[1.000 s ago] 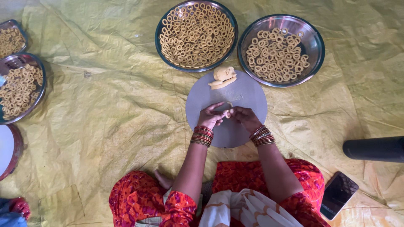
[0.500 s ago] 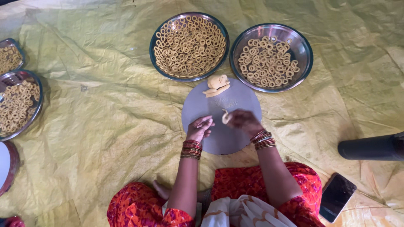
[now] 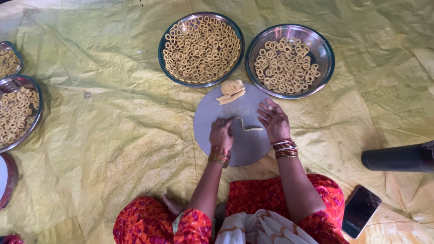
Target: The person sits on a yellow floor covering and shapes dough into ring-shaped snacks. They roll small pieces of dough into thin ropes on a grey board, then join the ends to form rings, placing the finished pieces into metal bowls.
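Dough strip (image 3: 246,125) is now lying stretched out as a thin, wavy rope on the round grey board (image 3: 246,151), where half a second ago it was only a small lump pinched between the two hands above the board. The hands have been drawing apart as the piece has been lengthening, so the rolling looks well along: the rope is already about as thin as the finished rings.

The left hand (image 3: 222,133) is pressing palm-down on the board, its fingers (image 3: 227,122) bunched and narrow, touching the left end of the strip. The right hand (image 3: 272,121) is resting just beside the right end, its fingers (image 3: 266,108) spread fairly wide and loose, holding nothing; whether a fingertip is actually touching the dough, I cannot tell. Both wrists are wearing stacked bangles and both forearms are reaching forward from the lap.

A larger dough lump (image 3: 231,91) is sitting at the far edge of the board. Beyond it, two steel bowls are standing side by side on the yellow floor sheet (image 3: 113,126): the left bowl (image 3: 168,32) is filled with dough rings, the right bowl (image 3: 326,49) is filling up more sparsely. More trays of rings (image 3: 18,115) are lying at the far left, and a dark phone (image 3: 360,211) is lying near the person's right knee.
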